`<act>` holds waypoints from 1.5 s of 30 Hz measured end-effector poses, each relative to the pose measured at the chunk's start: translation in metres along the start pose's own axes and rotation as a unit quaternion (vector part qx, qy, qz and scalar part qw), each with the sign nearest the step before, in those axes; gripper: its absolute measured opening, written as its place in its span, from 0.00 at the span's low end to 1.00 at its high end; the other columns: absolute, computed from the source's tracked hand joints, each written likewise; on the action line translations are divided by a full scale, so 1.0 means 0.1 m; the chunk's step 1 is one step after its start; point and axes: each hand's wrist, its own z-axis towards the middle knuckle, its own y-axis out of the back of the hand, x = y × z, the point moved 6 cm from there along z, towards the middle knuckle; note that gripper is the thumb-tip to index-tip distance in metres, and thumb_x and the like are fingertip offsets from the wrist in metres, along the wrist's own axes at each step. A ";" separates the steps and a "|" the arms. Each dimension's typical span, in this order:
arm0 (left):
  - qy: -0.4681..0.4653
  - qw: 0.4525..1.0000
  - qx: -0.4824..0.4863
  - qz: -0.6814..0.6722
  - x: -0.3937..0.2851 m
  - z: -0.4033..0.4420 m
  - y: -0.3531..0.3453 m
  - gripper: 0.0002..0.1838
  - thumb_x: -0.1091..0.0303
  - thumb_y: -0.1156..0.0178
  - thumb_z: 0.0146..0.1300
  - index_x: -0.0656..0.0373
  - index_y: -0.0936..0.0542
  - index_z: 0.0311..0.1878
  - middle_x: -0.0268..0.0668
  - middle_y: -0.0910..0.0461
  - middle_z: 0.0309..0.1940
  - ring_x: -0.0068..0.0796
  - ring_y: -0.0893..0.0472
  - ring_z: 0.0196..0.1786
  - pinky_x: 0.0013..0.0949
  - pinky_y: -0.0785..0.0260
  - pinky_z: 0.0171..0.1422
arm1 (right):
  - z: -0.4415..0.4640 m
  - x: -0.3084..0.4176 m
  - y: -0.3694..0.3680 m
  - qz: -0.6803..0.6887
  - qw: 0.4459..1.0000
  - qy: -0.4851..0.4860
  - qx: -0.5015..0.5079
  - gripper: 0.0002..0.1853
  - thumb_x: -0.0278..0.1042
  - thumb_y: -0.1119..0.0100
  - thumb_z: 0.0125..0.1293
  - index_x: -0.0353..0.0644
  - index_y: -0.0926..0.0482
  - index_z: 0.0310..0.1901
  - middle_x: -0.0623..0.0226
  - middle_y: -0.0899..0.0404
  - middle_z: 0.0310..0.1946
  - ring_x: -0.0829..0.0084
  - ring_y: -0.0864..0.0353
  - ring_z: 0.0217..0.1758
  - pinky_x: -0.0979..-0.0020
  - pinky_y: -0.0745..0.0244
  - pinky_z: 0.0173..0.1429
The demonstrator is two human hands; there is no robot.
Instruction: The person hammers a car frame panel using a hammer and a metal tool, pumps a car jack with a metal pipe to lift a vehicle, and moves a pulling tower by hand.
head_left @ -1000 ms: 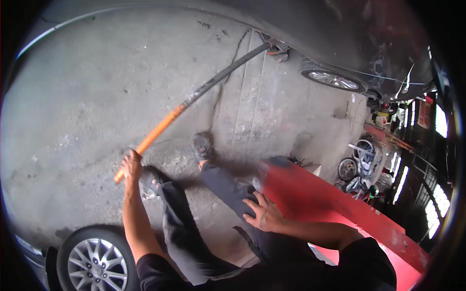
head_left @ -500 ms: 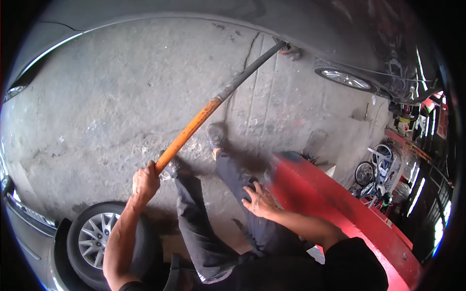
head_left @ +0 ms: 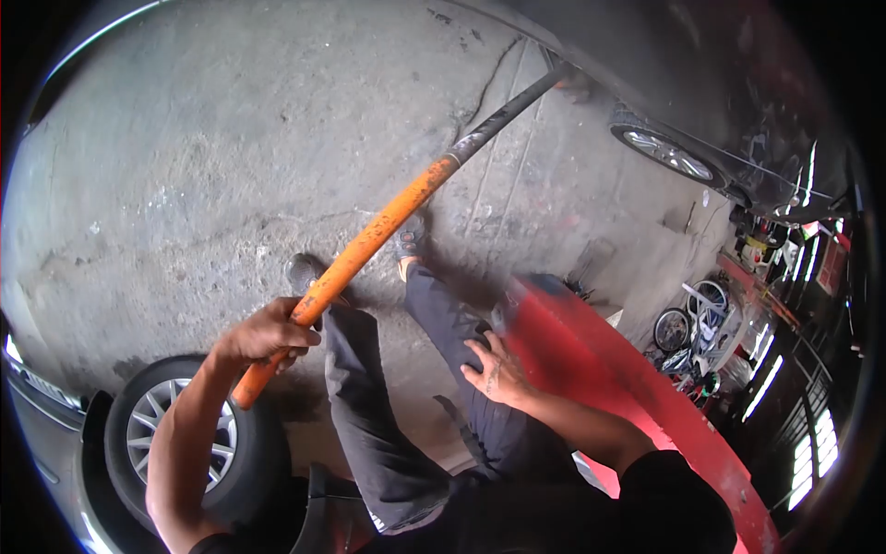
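My left hand (head_left: pixel 272 334) is wrapped round the lower part of a long pole (head_left: pixel 383 224), orange near me and dark grey at its far end. The pole's orange butt sticks out below my fist. It slopes up to the right, and its far end meets something at the lower edge of a dark car (head_left: pixel 683 65); that joint is partly hidden. My right hand (head_left: pixel 498 369) rests on my right thigh, fingers spread, holding nothing, just left of a red metal beam (head_left: pixel 628 379).
A silver-rimmed wheel (head_left: pixel 185 434) belongs to a car at the lower left. The dark car's wheel (head_left: pixel 666 153) is at the upper right. A bicycle (head_left: pixel 688 323) and clutter lie at the right. My shoes are on the concrete floor (head_left: pixel 203 157).
The pole's near end has come closer to me and looks larger, with my left hand still round it. The view has shifted. My right hand stays on my thigh.
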 end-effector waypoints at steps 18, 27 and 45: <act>-0.086 0.873 -0.315 0.362 -0.28 -0.19 -0.07 0.15 0.70 0.41 0.53 0.66 0.23 0.44 0.53 0.18 0.29 0.51 0.16 0.33 0.47 0.25 0.43 | 1.88 2.08 0.72 0.913 0.405 -0.014 -0.036 0.06 0.29 0.43 0.64 0.43 0.30 0.34 0.68 0.31 0.24 0.69 0.28 0.23 0.58 0.24 0.35; -0.073 0.778 -0.413 0.468 -0.17 -0.16 -0.05 0.16 0.64 0.39 0.64 0.56 0.28 0.53 0.51 0.16 0.35 0.58 0.16 0.38 0.56 0.25 0.40 | 1.84 1.74 0.61 0.755 0.654 0.037 0.002 0.25 0.44 0.34 0.66 0.36 0.27 0.58 0.57 0.21 0.47 0.61 0.18 0.48 0.57 0.21 0.53; -0.016 0.685 -0.561 0.464 0.92 2.19 2.07 0.21 0.46 0.42 0.70 0.50 0.30 0.55 0.49 0.22 0.48 0.59 0.20 0.52 0.59 0.29 0.56 | 0.52 -0.01 -0.04 0.053 0.993 0.076 -0.068 0.15 0.38 0.43 0.67 0.40 0.20 0.51 0.54 0.17 0.44 0.53 0.21 0.54 0.55 0.23 0.57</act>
